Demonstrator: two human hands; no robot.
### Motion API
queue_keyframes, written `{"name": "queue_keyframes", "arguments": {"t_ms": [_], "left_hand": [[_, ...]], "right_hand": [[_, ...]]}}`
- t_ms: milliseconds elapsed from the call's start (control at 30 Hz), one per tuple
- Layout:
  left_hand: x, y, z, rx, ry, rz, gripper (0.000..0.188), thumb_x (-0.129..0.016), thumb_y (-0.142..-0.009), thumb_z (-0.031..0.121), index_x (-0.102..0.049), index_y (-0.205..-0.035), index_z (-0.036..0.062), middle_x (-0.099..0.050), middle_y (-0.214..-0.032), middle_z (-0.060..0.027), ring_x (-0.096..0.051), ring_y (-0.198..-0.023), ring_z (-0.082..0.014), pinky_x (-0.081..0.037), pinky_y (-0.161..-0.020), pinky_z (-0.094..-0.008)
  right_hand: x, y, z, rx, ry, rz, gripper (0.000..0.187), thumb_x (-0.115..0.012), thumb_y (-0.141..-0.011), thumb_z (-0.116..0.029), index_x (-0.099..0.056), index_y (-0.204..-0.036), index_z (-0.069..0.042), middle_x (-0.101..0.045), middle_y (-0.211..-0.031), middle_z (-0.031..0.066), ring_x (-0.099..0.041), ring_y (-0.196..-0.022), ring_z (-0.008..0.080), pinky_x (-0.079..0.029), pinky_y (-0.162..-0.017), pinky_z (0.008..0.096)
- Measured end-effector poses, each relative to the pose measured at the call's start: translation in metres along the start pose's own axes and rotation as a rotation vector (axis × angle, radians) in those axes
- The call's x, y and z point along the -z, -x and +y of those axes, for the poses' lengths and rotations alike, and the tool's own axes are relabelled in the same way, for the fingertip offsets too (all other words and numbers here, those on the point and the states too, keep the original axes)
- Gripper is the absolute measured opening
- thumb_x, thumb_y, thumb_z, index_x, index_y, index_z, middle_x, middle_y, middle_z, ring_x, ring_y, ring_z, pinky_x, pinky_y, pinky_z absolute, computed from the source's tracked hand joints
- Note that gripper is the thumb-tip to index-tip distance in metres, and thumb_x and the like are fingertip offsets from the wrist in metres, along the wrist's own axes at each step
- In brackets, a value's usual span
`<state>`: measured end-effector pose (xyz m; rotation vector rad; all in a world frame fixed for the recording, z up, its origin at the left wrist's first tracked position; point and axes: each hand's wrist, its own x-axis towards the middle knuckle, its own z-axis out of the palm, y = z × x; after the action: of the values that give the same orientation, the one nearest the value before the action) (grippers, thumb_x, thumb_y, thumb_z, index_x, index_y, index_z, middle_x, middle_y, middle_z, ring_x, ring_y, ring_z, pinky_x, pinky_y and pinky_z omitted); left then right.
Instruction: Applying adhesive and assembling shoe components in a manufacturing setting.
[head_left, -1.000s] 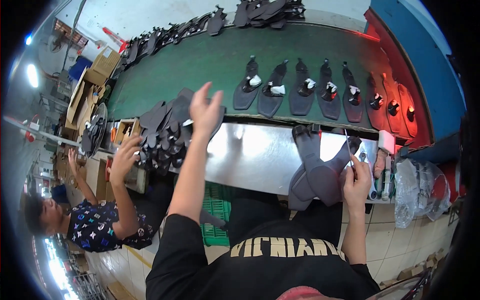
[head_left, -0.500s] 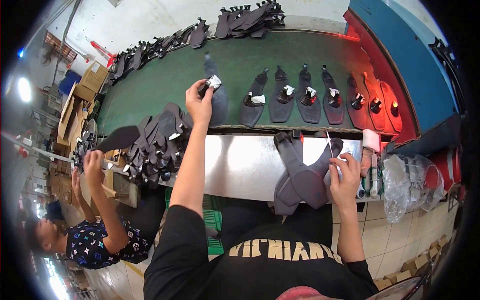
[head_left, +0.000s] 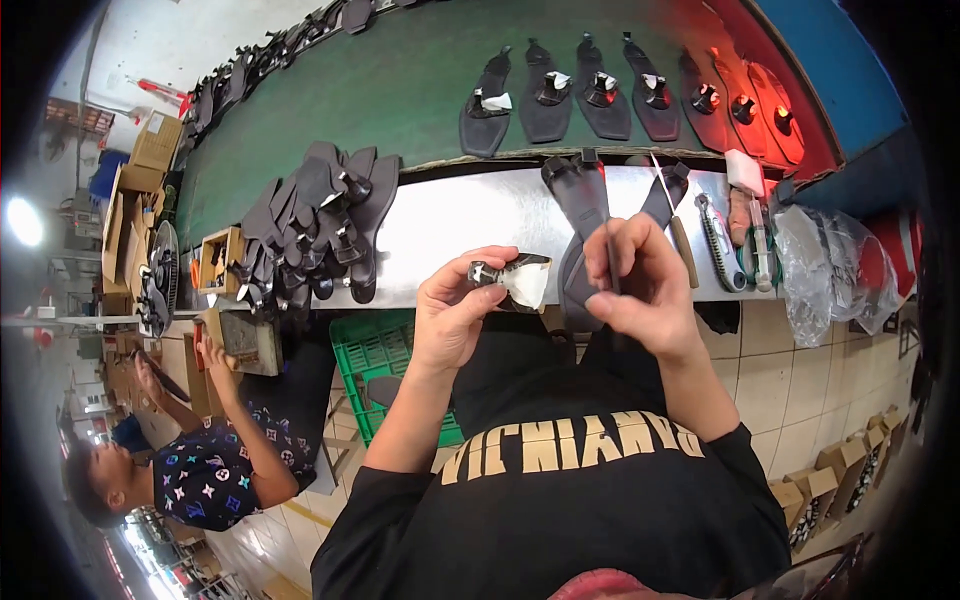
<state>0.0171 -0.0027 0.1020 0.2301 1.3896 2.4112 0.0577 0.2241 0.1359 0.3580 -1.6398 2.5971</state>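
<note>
My left hand (head_left: 455,310) pinches a small black shoe heel (head_left: 487,273) with a white flap (head_left: 527,284) on its face, held over the near edge of the metal table. To its right, my right hand (head_left: 645,290) is curled, thumb toward fingers, round a thin dark piece (head_left: 615,270) seen edge-on and blurred; its full shape cannot be made out. Behind that hand lie crossed dark shoe soles (head_left: 578,195), partly covered by it. A thin pointed tool with a brown handle (head_left: 684,250) rests just beyond my right fingers.
Soles bearing black heels (head_left: 545,100) stand in a row on the green belt (head_left: 400,90), the rightmost under red light. A sole pile (head_left: 320,215) lies left. A cutter (head_left: 718,235) and syringe (head_left: 760,245) lie right. A co-worker (head_left: 215,470) handles a sole at left.
My left hand has come back from the belt with the heel to in front of me. The sole beneath it is gone from the belt. My right hand has moved inward. The view has tipped downward.
</note>
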Motion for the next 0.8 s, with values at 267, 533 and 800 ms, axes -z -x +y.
{"name": "queue_keyframes", "arguments": {"t_ms": [267,533,800], "left_hand": [[-0.001,0.015,0.002,0.005,-0.044,0.051,0.034,-0.065,-0.078,-0.008,-0.065,-0.111,-0.0015,-0.064,-0.118,-0.0170,-0.066,-0.092,-0.0156,-0.057,-0.069,-0.0233],[0.004,0.017,0.002,-0.034,-0.044,0.016,0.035,-0.067,-0.076,-0.007,-0.066,-0.110,-0.0012,-0.064,-0.118,-0.0185,-0.066,-0.091,-0.0165,-0.056,-0.069,-0.0242],[0.003,0.018,0.001,-0.027,-0.052,0.014,0.034,-0.068,-0.076,-0.006,-0.066,-0.109,-0.0023,-0.064,-0.117,-0.0198,-0.067,-0.091,-0.0173,-0.057,-0.068,-0.0245]], "right_hand": [[-0.020,0.029,0.005,0.101,0.636,0.025,0.048,-0.075,-0.073,-0.004,-0.058,-0.119,-0.001,-0.066,-0.107,0.0127,-0.065,-0.088,0.0231,-0.050,-0.081,0.0313],[-0.016,0.027,0.006,0.150,0.726,-0.081,0.043,-0.070,-0.072,-0.001,-0.064,-0.114,-0.001,-0.068,-0.098,0.0132,-0.064,-0.084,0.0262,-0.048,-0.078,0.0330],[-0.016,0.029,0.008,0.119,0.672,-0.084,0.043,-0.070,-0.072,0.000,-0.064,-0.115,0.000,-0.068,-0.097,0.0127,-0.064,-0.083,0.0249,-0.048,-0.078,0.0324]]}}
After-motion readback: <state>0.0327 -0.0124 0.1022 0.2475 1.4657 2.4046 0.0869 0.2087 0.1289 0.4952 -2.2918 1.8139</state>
